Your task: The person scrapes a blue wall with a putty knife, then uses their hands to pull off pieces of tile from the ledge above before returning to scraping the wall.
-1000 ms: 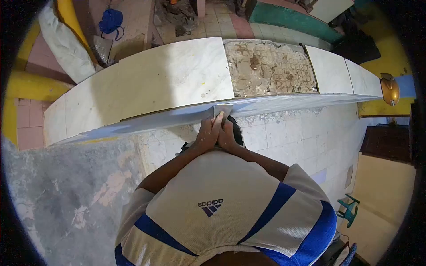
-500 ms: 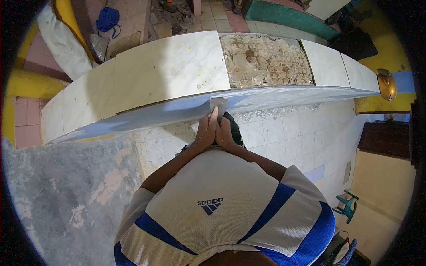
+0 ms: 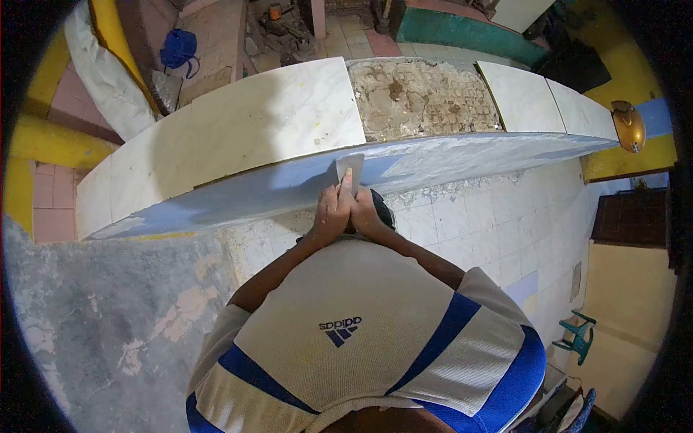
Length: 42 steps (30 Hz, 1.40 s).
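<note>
Flat-bladed scraper point(image 3: 351, 163) stands at twelve o'clock from the person's chest, its metal blade angled up against the blue-and-white side of a long, curved low wall point(image 3: 447, 155), just under the tile edge. Left grip point(image 3: 330, 216) and right grip point(image 3: 366, 213) are pressed together, both closed around the lower part of the tool, with one finger laid straight along the blade; how the handle is shared between them cannot be told.

Taking the hands as the clock's centre, pale marble-like tiles point(image 3: 224, 119) cover the wall top from nine to twelve o'clock. Toward one o'clock lies a rough, untiled patch point(image 3: 424, 97), and beyond it more pale tiles point(image 3: 523, 99) run on to a golden, rounded object point(image 3: 629, 127) between two and three o'clock. A blue bag point(image 3: 179, 49) sits past the wall between ten and eleven. White floor tiles point(image 3: 469, 216) spread at three o'clock, a green chair point(image 3: 577, 336) stands at four, and patchy grey floor point(image 3: 94, 310) fills eight o'clock.
</note>
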Each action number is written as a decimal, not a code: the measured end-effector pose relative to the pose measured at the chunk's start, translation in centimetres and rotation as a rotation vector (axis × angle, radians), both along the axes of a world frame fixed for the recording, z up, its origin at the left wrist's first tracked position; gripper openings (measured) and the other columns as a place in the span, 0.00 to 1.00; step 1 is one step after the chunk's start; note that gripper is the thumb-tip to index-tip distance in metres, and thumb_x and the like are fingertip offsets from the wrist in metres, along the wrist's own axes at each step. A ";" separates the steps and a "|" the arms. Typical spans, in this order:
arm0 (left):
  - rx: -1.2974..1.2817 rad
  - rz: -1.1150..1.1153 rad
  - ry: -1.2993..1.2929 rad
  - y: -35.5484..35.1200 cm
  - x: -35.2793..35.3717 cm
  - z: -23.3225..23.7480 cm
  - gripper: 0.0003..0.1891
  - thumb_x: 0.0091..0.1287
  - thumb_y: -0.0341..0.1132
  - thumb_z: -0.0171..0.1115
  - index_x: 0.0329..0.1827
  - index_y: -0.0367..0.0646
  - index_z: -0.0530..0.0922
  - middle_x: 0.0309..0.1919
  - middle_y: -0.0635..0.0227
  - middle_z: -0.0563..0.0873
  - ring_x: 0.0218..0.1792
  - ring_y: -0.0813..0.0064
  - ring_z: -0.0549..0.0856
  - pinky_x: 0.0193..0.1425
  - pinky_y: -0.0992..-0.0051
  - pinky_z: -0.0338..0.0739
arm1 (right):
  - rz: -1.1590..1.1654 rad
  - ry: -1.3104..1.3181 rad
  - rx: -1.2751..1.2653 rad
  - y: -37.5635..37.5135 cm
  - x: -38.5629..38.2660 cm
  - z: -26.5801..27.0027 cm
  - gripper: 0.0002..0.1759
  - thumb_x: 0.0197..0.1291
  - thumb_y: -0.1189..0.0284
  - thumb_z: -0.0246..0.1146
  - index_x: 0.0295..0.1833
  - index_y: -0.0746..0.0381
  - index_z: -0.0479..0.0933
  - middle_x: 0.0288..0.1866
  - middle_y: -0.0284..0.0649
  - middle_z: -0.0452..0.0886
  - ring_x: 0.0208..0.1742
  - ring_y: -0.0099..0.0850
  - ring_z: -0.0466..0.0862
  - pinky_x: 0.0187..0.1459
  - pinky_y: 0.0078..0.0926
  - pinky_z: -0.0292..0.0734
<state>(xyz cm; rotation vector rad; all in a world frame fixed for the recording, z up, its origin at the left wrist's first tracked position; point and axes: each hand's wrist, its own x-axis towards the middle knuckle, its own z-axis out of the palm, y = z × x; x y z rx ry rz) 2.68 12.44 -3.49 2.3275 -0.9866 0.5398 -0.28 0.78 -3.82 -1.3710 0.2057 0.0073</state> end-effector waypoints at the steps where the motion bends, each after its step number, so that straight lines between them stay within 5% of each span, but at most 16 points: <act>1: 0.012 0.044 -0.134 -0.1 -0.1 1.3 0.26 0.66 0.24 0.57 0.69 0.31 0.70 0.43 0.48 0.81 0.43 0.52 0.83 0.50 0.62 0.79 | 0.022 -0.073 -0.063 -0.1 0.3 1.4 0.14 0.71 0.66 0.55 0.40 0.67 0.76 0.32 0.35 0.79 0.36 0.23 0.76 0.38 0.29 0.74; 2: 0.022 0.084 -0.267 -0.3 -0.2 2.4 0.25 0.66 0.25 0.57 0.68 0.30 0.70 0.43 0.48 0.81 0.43 0.52 0.83 0.50 0.62 0.80 | 0.041 -0.145 -0.128 -0.3 0.6 2.7 0.14 0.71 0.66 0.55 0.40 0.67 0.76 0.32 0.34 0.79 0.36 0.23 0.76 0.39 0.29 0.74; 6: 0.037 0.017 -0.102 -0.3 -0.2 4.0 0.24 0.65 0.25 0.59 0.65 0.29 0.74 0.44 0.46 0.80 0.43 0.52 0.82 0.50 0.60 0.80 | 0.060 -0.215 -0.074 -0.7 0.2 3.3 0.13 0.71 0.66 0.54 0.41 0.66 0.77 0.33 0.34 0.80 0.37 0.22 0.76 0.39 0.28 0.74; 8: -0.066 -0.040 0.033 -0.7 -0.6 1.2 0.23 0.65 0.25 0.59 0.65 0.30 0.74 0.44 0.45 0.80 0.43 0.51 0.82 0.50 0.57 0.79 | 0.015 -0.119 -0.048 -0.4 -0.6 2.4 0.13 0.71 0.66 0.55 0.40 0.65 0.77 0.33 0.34 0.80 0.37 0.22 0.76 0.39 0.28 0.74; 9: -0.131 -0.036 -0.132 -0.6 -0.6 -2.2 0.25 0.66 0.25 0.58 0.68 0.32 0.71 0.44 0.44 0.80 0.44 0.50 0.82 0.51 0.56 0.78 | -0.001 -0.085 -0.028 -0.2 -0.9 1.3 0.13 0.71 0.66 0.55 0.40 0.66 0.77 0.33 0.34 0.80 0.36 0.23 0.77 0.39 0.28 0.75; 12: -0.223 -0.075 0.431 -0.8 -0.8 0.0 0.26 0.66 0.24 0.56 0.70 0.32 0.69 0.42 0.46 0.81 0.44 0.50 0.82 0.49 0.57 0.77 | -0.017 -0.046 -0.093 -0.2 -1.1 -0.6 0.13 0.70 0.67 0.55 0.41 0.67 0.76 0.33 0.36 0.80 0.37 0.24 0.77 0.39 0.28 0.75; 14: -0.216 -0.082 0.569 -0.6 -0.7 -0.7 0.26 0.67 0.24 0.56 0.70 0.32 0.69 0.42 0.47 0.81 0.43 0.50 0.81 0.48 0.58 0.76 | -0.034 -0.023 -0.134 0.1 -1.3 -0.2 0.13 0.70 0.68 0.55 0.41 0.68 0.76 0.34 0.37 0.81 0.37 0.24 0.77 0.40 0.29 0.75; 21: -0.065 -0.111 0.244 -0.4 -0.3 0.9 0.25 0.67 0.25 0.54 0.69 0.32 0.70 0.41 0.48 0.81 0.41 0.50 0.82 0.46 0.58 0.76 | -0.082 -0.072 -0.185 0.5 -1.6 1.4 0.10 0.70 0.71 0.55 0.40 0.66 0.76 0.34 0.35 0.80 0.37 0.23 0.77 0.39 0.28 0.74; 25: -0.041 -0.169 0.699 0.1 0.5 3.0 0.24 0.67 0.25 0.54 0.68 0.34 0.70 0.41 0.48 0.81 0.40 0.51 0.82 0.46 0.59 0.77 | -0.093 -0.043 -0.050 1.3 -1.5 1.1 0.10 0.71 0.72 0.54 0.37 0.63 0.77 0.34 0.30 0.79 0.36 0.20 0.77 0.35 0.24 0.73; 30: 0.042 -0.131 0.213 0.1 1.2 3.7 0.25 0.67 0.26 0.54 0.69 0.37 0.71 0.39 0.49 0.80 0.39 0.52 0.82 0.44 0.60 0.77 | -0.061 -0.114 -0.056 1.0 -0.4 0.6 0.09 0.71 0.71 0.54 0.40 0.63 0.77 0.36 0.31 0.80 0.37 0.20 0.77 0.36 0.23 0.74; 36: 0.231 -0.156 0.298 0.9 1.3 4.6 0.27 0.68 0.27 0.52 0.72 0.39 0.68 0.40 0.50 0.80 0.40 0.54 0.83 0.45 0.60 0.77 | -0.058 -0.038 0.135 1.5 -0.6 0.1 0.12 0.72 0.67 0.54 0.43 0.65 0.77 0.38 0.33 0.81 0.40 0.22 0.78 0.39 0.25 0.75; 42: 0.059 -0.196 0.177 0.4 0.9 4.0 0.25 0.69 0.28 0.52 0.71 0.40 0.70 0.45 0.46 0.80 0.44 0.53 0.83 0.48 0.59 0.77 | -0.159 -0.139 0.103 2.0 -1.1 -0.7 0.09 0.72 0.70 0.54 0.40 0.64 0.76 0.36 0.31 0.80 0.39 0.22 0.78 0.38 0.24 0.75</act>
